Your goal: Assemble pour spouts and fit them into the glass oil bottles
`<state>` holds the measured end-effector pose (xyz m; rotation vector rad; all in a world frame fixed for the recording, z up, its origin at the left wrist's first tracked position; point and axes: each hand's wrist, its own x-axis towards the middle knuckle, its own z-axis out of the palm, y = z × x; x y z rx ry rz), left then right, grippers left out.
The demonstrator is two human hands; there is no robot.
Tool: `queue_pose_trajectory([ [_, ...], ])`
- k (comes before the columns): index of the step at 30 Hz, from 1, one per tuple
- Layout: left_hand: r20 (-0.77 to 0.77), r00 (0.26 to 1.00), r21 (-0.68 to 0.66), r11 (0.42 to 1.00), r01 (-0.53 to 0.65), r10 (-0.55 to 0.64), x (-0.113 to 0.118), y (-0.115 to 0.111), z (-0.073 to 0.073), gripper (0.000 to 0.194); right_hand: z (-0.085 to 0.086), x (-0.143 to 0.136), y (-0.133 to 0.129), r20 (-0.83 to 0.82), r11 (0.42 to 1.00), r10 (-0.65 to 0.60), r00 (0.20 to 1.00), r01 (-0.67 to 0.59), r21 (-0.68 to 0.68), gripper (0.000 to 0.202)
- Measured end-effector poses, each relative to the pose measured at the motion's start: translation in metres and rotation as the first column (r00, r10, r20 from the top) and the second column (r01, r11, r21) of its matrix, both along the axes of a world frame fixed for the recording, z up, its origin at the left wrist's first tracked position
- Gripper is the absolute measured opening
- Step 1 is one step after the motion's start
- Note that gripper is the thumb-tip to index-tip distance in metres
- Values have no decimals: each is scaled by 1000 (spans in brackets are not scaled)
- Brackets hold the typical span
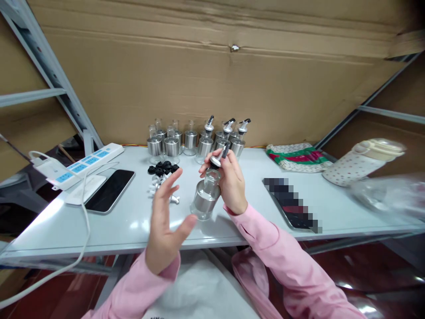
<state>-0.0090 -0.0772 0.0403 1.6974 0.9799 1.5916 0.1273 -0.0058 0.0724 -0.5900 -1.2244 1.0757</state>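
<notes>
My right hand [234, 182] grips a glass oil bottle [204, 199] around its neck and the pour spout [216, 160] at its top. The bottle has a steel band round its body and leans slightly to the right near the table's front; I cannot tell whether its base touches the table. My left hand [163, 223] is open to the left of the bottle, fingers spread and thumb pointing towards its base, apart from it. Beyond that hand lie several black stoppers [162, 168] and a pile of silver spout parts [175, 200].
Several similar bottles [171, 147] stand at the back, three with spouts. A power strip [89, 164] and a phone [111, 191] lie left, with a white cable [86, 221] hanging over the edge. Right are another phone [292, 208], a patterned pouch [299, 157] and a dotted flask [361, 161].
</notes>
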Motion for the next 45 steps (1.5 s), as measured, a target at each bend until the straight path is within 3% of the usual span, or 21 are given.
queue_pose_trajectory([
  [3,-171,983,-95,994,50,-66,10,14,-12,84,4,1,-6,28,999,-34,999,33,17,17],
  [5,-223,972,-165,985,43,-80,16,22,-21,90,7,2,-11,42,997,-72,997,70,30,17],
  [9,-310,921,-290,946,143,-235,21,26,-29,78,11,-1,-24,95,996,-83,992,78,51,18],
  [12,-351,900,-335,932,137,-259,22,23,-26,62,7,-3,-31,70,997,-56,996,53,51,17],
  [16,-399,890,-330,940,86,-221,24,21,-23,53,1,-4,-31,-37,1000,-22,999,22,-7,15],
  [21,-447,869,-327,943,63,-213,25,22,-21,46,-1,-1,-28,-42,998,27,999,-29,-57,15],
  [32,-478,854,-282,957,73,-206,23,23,-27,51,-7,-7,-30,-60,997,-70,996,72,41,11],
  [36,-469,856,-288,954,83,-216,23,24,-27,51,-11,-9,-30,0,987,-132,991,131,92,11],
  [45,-510,835,-276,958,70,-208,22,24,-27,59,-14,-3,-30,-41,998,60,997,-60,8,15],
])
